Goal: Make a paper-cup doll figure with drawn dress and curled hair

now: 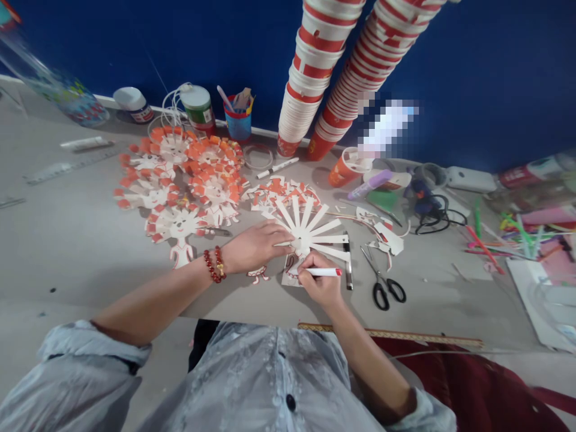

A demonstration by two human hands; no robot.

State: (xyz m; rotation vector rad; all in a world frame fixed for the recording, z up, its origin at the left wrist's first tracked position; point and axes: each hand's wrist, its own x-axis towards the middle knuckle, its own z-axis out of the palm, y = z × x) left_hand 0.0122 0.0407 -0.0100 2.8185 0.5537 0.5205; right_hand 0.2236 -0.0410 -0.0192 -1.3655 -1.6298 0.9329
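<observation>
My right hand [320, 282] grips a white marker with a red end [327, 272], its writing tip hidden by the fingers. Under it lies a piece of white paper [292, 278] with red and dark lines on it. Just above, a white paper cutout with fanned strips [310, 225] touches that piece. My left hand [252, 247], a red bead bracelet at its wrist, lies with fingers stretched over the cutout's left side. A small cut-out drawing with a red outline [258, 274] rests below the left hand. Black-handled scissors [382, 287] lie to the right.
Finished-looking paper figures with orange-tipped strips [180, 225] cover the left middle, beside orange and white scraps [283, 195]. Tall stacks of paper cups [310, 78] lean at the back. A purple marker [369, 184] and a red cup [344, 168] stand or lie back right.
</observation>
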